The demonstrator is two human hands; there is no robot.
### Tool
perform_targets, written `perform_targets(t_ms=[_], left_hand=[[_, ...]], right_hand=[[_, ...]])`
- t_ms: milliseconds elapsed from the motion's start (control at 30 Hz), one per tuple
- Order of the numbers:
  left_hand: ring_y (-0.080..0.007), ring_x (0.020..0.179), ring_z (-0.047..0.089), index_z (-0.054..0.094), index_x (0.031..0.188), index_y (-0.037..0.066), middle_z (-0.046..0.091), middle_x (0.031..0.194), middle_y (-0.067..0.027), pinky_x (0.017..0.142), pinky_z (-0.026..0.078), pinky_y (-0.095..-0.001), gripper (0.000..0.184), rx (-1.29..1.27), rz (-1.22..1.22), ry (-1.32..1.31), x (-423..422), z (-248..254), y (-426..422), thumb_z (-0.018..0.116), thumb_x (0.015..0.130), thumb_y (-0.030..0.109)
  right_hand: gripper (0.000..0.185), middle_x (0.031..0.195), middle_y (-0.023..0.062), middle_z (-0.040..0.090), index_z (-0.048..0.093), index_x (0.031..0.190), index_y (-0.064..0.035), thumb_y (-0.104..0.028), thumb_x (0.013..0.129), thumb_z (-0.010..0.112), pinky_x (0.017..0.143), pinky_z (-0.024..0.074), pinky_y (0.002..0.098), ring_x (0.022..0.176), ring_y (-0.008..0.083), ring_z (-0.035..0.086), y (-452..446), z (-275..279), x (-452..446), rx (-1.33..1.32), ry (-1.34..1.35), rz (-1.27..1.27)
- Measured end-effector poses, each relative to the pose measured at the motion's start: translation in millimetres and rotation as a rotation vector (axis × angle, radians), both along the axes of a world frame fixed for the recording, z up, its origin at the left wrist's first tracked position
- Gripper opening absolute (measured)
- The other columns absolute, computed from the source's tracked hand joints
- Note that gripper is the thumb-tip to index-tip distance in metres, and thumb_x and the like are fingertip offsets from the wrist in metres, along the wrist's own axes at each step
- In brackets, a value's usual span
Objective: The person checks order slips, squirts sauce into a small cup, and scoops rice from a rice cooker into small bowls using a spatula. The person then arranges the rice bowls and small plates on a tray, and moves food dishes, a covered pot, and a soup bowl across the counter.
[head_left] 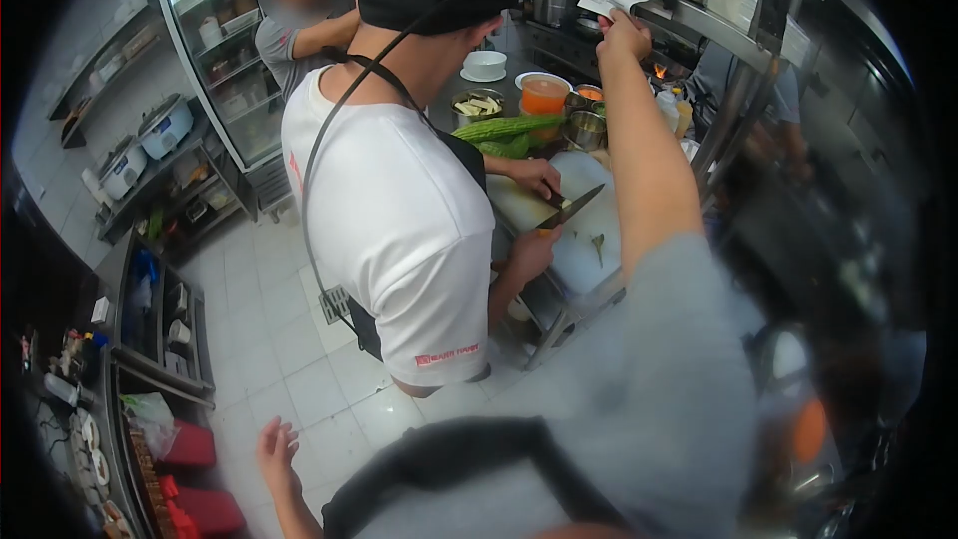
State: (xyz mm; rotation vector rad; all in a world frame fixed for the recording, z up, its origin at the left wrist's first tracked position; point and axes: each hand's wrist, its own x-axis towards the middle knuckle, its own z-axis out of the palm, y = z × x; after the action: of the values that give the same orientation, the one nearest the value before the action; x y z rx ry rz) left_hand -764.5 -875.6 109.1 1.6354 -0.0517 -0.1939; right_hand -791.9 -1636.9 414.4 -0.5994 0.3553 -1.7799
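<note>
My right hand [625,37], on a raised, outstretched arm, is closed at a white paper slip [606,0] by the upper metal shelf [699,22]. Low on the left, my left hand [278,449] hangs over the tiled floor with its fingers apart and nothing in it. Between my arms stands a co-worker in a white shirt [399,210] and black cap. That person's hands hold a knife [572,208] and a small piece of food over a white cutting board [589,250]. Green scraps [598,248] lie on the board.
Beyond the board are long green vegetables [509,128], an orange-filled container [544,94] and metal bowls. Another person [284,40] stands by a glass-door fridge [225,60]. Shelves with red bins [190,444] line the lower left. A small flame [660,71] burns behind my right forearm.
</note>
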Motion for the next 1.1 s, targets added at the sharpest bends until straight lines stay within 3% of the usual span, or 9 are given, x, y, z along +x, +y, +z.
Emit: perform_targets(t_ms=[133,267,333,500,667,833,967,1033,1100], left_hand=[[-0.0166,0.089,0.056,0.051,0.119,0.004,0.058,0.105,-0.0097,0.074,0.043,-0.0278,0.038,0.018,0.021,-0.02,-2,3,-1,0.058,0.086,0.021],[-0.0141,0.085,0.057,0.052,0.118,0.005,0.06,0.099,-0.0075,0.07,0.044,-0.025,0.037,0.02,0.023,0.086,6,-18,21,0.06,0.085,0.017],[-0.012,0.082,0.057,0.054,0.115,0.004,0.061,0.093,-0.0068,0.068,0.044,-0.0228,0.035,0.012,-0.004,0.146,7,-37,40,0.062,0.083,0.016],[-0.0135,0.071,0.057,0.06,0.107,0.003,0.063,0.082,-0.006,0.062,0.046,-0.027,0.035,0.702,-0.119,0.057,9,-197,169,0.069,0.076,0.019],[-0.0234,0.083,0.06,0.06,0.106,0.002,0.064,0.092,-0.0137,0.072,0.048,-0.0341,0.044,1.041,-0.156,0.757,-28,-320,318,0.072,0.072,0.027],[-0.0264,0.091,0.06,0.06,0.108,0.003,0.063,0.098,-0.0154,0.079,0.047,-0.0362,0.047,0.952,-0.257,0.372,-23,-357,408,0.071,0.072,0.031],[-0.0278,0.091,0.06,0.06,0.11,0.007,0.063,0.098,-0.0166,0.081,0.048,-0.0362,0.049,0.918,-0.047,0.225,-53,-281,423,0.07,0.071,0.035],[-0.0246,0.085,0.062,0.06,0.109,0.006,0.064,0.091,-0.0149,0.077,0.048,-0.0339,0.049,0.791,0.037,0.334,-58,-249,428,0.071,0.07,0.035],[-0.0226,0.083,0.062,0.061,0.109,0.006,0.065,0.089,-0.0137,0.076,0.048,-0.0329,0.049,0.685,0.131,0.46,-78,-239,441,0.071,0.07,0.034]], right_hand=[[0.058,0.1,0.0168,0.057,0.048,0.104,-0.0038,-0.01,0.057,0.082,0.069,0.05,0.0467,0.09,0.0308,0.058,-8,-7,-8,0.202,0.403,0.005],[0.048,0.072,0.0067,0.057,0.048,0.114,0.0001,0.002,0.071,0.07,0.049,0.0462,0.0249,0.06,0.0172,0.058,30,-48,-59,-0.265,0.172,0.339],[0.033,0.088,0.0151,0.058,0.047,0.108,0.0038,0.006,0.078,0.06,0.069,0.0499,0.0285,0.079,0.0229,0.059,30,-90,-90,-0.396,0.195,0.41],[0.015,0.098,0.0163,0.056,0.051,0.097,-0.0017,0.003,0.084,0.056,0.078,0.0482,0.0281,0.091,0.0226,0.057,186,-154,-182,-0.386,-0.212,1.002],[0.013,0.091,0.0115,0.059,0.058,0.093,-0.0016,-0.01,0.084,0.061,0.071,0.0476,0.0291,0.082,0.0186,0.059,422,-177,-160,-0.947,-0.123,1.523],[0.025,0.1,0.0106,0.063,0.061,0.103,0.0,-0.015,0.083,0.062,0.078,0.0474,0.0278,0.09,0.0167,0.059,589,-244,-26,-0.871,0.879,2.045],[0.036,0.097,0.0163,0.063,0.061,0.106,-0.0098,-0.022,0.073,0.058,0.076,0.0478,0.0422,0.091,0.0324,0.06,622,-465,30,-1.613,2.222,1.107],[0.032,0.093,0.0162,0.064,0.062,0.102,-0.0079,-0.022,0.075,0.057,0.077,0.0477,0.0432,0.088,0.0323,0.061,595,-639,7,-1.404,2.17,1.41],[0.032,0.094,0.0155,0.063,0.06,0.105,-0.0082,-0.021,0.075,0.057,0.077,0.0477,0.0424,0.088,0.031,0.061,582,-616,13,-0.995,2.377,1.573]])
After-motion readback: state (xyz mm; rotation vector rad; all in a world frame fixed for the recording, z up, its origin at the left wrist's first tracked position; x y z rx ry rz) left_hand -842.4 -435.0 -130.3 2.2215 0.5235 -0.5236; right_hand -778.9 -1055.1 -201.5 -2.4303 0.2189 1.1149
